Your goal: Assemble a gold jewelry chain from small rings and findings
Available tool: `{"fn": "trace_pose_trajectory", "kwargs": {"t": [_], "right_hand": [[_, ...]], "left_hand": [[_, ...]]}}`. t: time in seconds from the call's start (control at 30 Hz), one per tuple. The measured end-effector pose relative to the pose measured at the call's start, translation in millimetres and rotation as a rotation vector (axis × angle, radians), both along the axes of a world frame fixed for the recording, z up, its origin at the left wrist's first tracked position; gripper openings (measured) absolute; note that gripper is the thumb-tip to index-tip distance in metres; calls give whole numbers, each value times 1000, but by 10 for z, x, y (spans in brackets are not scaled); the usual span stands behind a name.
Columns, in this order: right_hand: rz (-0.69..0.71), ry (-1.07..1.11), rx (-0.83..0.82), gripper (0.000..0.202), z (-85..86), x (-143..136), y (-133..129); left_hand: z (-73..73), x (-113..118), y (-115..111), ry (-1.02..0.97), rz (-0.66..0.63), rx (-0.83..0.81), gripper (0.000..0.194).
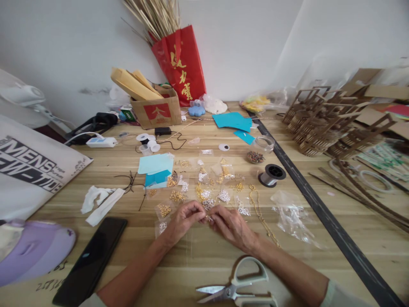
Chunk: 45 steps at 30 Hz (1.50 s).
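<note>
My left hand (pixel 188 217) and my right hand (pixel 231 226) meet at the middle of the table, fingertips pinched together. Between them is a small shiny jewelry piece (pixel 208 218), too small to make out fully. Just beyond the fingers lie silver beads (pixel 208 204) and gold findings (pixel 201 192). Small bags of gold pieces (pixel 164 210) and silver rings (pixel 162 227) are beside my left hand. Silver pieces (pixel 243 209) and a gold chain (pixel 260 209) lie near my right hand. Scissors (pixel 234 290) with pale handles rest, partly spread, below my right forearm.
A black phone (pixel 92 256) and white cloth strips (pixel 105 207) lie to the left. A wire spool (pixel 271 175), a bead jar (pixel 255 157) and a crumpled plastic bag (pixel 294 215) are to the right. Wooden basket-like frames (pixel 319 123) stand beyond the black strip (pixel 300 179).
</note>
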State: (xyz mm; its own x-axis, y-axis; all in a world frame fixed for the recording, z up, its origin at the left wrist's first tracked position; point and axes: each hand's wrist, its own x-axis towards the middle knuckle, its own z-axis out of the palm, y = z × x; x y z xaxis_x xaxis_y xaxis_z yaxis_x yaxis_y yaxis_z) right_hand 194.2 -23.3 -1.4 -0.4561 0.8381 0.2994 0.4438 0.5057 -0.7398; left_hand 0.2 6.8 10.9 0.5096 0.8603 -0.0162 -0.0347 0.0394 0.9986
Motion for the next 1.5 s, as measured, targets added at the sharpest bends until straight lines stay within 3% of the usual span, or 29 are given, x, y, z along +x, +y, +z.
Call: {"fn": "trace_pose_trajectory", "kwargs": {"t": [0.27, 1.17, 1.5], "right_hand": [[13, -55, 116, 14, 51, -8, 23], [7, -87, 107, 13, -3, 1, 35], [-5, -61, 113, 12, 6, 5, 35]], "left_hand": [[-31, 1, 4, 51, 114, 175, 12], [-121, -5, 7, -78, 88, -94, 12], [-46, -2, -1, -5, 45, -109, 18]]}}
